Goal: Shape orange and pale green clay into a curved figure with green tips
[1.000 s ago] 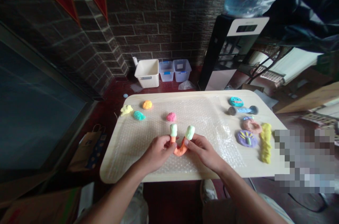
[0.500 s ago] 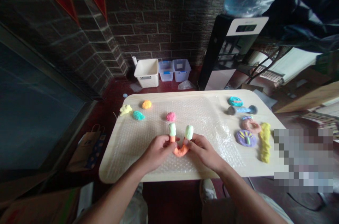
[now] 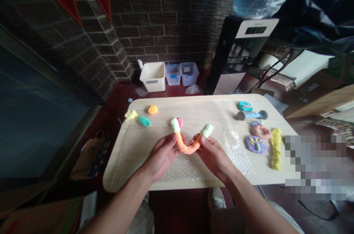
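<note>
Between my hands is a U-shaped clay piece (image 3: 188,149), an orange bent roll with a pale green cap on each end. My left hand (image 3: 163,152) grips its left arm just below the cap. The right arm of the U is pinched in my right hand (image 3: 214,152), thumb close under the green cap. The piece is held above the bubble wrap (image 3: 155,156) on the table. Behind the left cap, a pink clay lump (image 3: 180,121) is partly hidden.
On the table's (image 3: 110,178) left lie a yellow clay piece (image 3: 131,115), a teal lump (image 3: 144,121) and an orange lump (image 3: 152,109). At right are a clay dumbbell shape (image 3: 253,115), a purple disc (image 3: 256,144) and a yellow strip (image 3: 276,149). Beyond stands a water dispenser (image 3: 229,75).
The U-shaped piece has opened wider, its capped ends now spread apart and leaning outward. Its orange bend has risen slightly and shows more fully. Both hands keep their grip.
</note>
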The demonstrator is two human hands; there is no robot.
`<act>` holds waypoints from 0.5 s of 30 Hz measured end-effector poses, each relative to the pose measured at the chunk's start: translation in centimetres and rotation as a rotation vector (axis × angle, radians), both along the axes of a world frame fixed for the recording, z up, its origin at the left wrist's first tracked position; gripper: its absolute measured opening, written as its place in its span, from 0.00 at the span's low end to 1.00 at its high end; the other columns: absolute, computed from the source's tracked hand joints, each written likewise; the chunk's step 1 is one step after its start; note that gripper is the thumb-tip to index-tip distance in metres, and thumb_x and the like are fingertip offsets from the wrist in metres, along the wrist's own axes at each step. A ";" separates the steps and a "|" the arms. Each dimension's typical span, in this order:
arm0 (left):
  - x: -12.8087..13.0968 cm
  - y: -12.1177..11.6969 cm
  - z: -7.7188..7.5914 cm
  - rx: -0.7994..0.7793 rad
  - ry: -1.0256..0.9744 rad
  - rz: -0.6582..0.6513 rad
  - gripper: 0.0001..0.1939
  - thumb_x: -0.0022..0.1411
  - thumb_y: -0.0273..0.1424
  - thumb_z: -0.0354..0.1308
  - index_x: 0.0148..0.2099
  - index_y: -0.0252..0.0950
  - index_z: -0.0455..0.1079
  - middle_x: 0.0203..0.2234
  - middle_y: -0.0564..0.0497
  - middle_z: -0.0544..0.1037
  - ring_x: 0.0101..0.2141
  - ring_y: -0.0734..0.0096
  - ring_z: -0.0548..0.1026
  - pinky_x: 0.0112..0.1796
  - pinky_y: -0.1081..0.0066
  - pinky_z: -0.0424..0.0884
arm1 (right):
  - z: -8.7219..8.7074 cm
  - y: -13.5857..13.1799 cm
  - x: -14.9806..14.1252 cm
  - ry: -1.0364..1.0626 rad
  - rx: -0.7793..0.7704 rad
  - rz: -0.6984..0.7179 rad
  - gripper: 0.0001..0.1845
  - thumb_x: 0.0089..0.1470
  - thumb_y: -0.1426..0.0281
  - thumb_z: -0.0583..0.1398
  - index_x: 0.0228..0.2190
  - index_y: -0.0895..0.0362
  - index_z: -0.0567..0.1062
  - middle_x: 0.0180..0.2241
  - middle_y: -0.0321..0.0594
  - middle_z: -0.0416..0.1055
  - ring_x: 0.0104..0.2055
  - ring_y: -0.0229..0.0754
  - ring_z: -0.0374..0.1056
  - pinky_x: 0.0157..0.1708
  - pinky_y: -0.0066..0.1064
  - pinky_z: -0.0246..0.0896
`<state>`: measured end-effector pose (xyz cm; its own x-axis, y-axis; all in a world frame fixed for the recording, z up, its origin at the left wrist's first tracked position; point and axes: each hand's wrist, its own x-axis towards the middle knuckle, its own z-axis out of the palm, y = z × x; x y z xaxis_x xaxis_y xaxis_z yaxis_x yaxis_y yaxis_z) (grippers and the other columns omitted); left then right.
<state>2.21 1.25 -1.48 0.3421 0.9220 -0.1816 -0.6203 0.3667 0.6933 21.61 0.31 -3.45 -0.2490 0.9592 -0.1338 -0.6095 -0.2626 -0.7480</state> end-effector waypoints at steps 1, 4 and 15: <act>-0.1 -0.1 0.1 0.006 -0.006 -0.023 0.08 0.65 0.34 0.70 0.39 0.33 0.82 0.39 0.47 0.81 0.43 0.65 0.79 0.53 0.63 0.72 | 0.1 0.0 0.2 -0.004 0.001 0.008 0.14 0.58 0.57 0.71 0.37 0.55 0.85 0.33 0.40 0.80 0.36 0.42 0.72 0.46 0.35 0.64; -0.2 -0.1 0.4 0.007 -0.013 -0.088 0.08 0.64 0.33 0.71 0.37 0.33 0.82 0.37 0.47 0.82 0.43 0.64 0.79 0.52 0.64 0.72 | 0.3 0.2 0.7 -0.028 0.014 0.019 0.14 0.58 0.56 0.71 0.35 0.55 0.85 0.31 0.39 0.79 0.36 0.42 0.71 0.43 0.34 0.63; 0.0 -0.1 0.3 -0.073 -0.013 -0.072 0.14 0.67 0.29 0.65 0.54 0.34 0.80 0.42 0.41 0.84 0.48 0.56 0.80 0.55 0.57 0.70 | 0.8 0.2 1.0 -0.189 0.045 -0.003 0.18 0.58 0.56 0.71 0.45 0.54 0.83 0.33 0.40 0.81 0.36 0.46 0.75 0.45 0.40 0.66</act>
<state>2.23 1.11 -1.18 0.4101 0.8792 -0.2425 -0.5990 0.4602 0.6554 22.63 0.48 -2.68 -0.2207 0.9660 -0.1348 -0.4582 -0.2247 -0.8600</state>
